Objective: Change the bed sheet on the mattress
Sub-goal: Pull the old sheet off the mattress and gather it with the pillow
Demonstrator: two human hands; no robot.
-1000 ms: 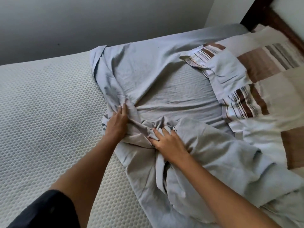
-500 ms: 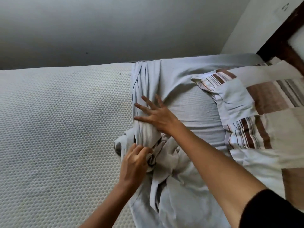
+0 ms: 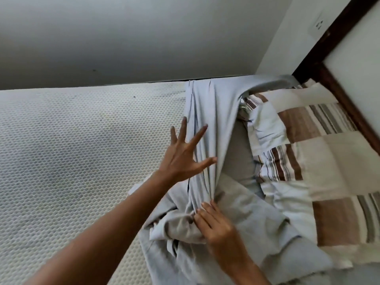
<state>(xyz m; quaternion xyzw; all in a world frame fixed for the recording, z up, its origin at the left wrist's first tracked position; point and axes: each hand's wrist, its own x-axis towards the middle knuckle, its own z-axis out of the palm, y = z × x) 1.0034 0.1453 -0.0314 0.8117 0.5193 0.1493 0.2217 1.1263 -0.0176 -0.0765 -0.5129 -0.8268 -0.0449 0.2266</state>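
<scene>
A plain grey wall is running along the far side of the bed, and a dark wooden bed frame (image 3: 339, 83) is rising at 2 o'clock, with a wall socket (image 3: 319, 24) above it. The mattress (image 3: 72, 161), bare and honeycomb-textured, is filling the view from 9 o'clock to the centre. The pale blue-grey bed sheet (image 3: 218, 120) is lying gathered in a long pleated band from 12 o'clock down to a crumpled heap at 6 o'clock, and a brown-striped patchwork quilt (image 3: 308, 161) is lying to its right, at 3 o'clock. The step in hand looks like stripping the sheet toward the quilt side. To do it well, the pleats probably want gathering evenly from the far edge inward. The heap should be drawn along with them, so no corner is snagging at the wall side and the quilt is not being dragged along. The left hand (image 3: 183, 157) is lying wide open, fingers splayed and straight, with the index finger and thumb pressing on the sheet's left folds just above centre. The right hand (image 3: 216, 225), at 5 o'clock, is curling its fingers into the bunched sheet and gripping it.
</scene>
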